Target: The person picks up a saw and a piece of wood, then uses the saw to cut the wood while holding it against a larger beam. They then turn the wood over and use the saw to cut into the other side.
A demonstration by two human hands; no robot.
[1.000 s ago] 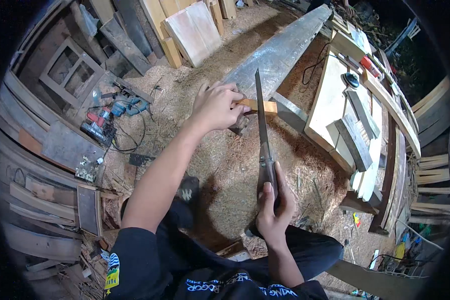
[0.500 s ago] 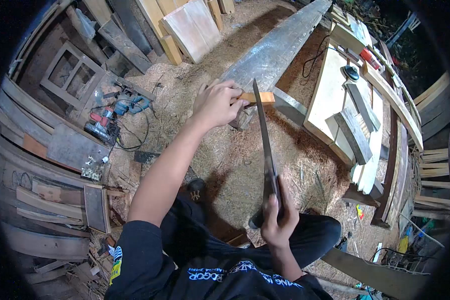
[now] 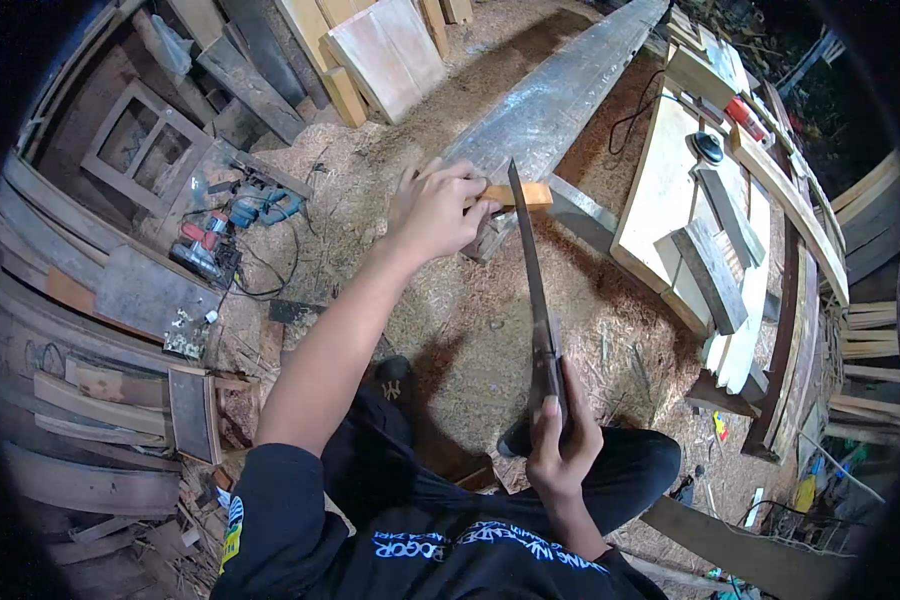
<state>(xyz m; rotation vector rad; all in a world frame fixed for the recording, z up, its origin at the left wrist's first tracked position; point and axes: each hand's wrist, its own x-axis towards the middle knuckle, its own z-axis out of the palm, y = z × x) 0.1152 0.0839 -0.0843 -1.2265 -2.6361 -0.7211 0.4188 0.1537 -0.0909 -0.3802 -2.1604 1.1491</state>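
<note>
My left hand is closed round a small orange-brown wood piece, pressing it on the near end of a long grey bench plank. The free end of the piece juts out to the right of my fingers. My right hand grips the handle of a hand saw, low in front of my lap. The saw's long dark blade points away from me, its tip part lying across the wood piece just right of my left fingers.
Power tools with cables lie on the sawdust floor at the left. On the right, a pale workpiece carries grey wood blocks and a round black object. Boards lean at the back.
The saw and my right hand have shifted very slightly, with the blade still across the wood piece. My left hand keeps its hold in nearly the same place.
</note>
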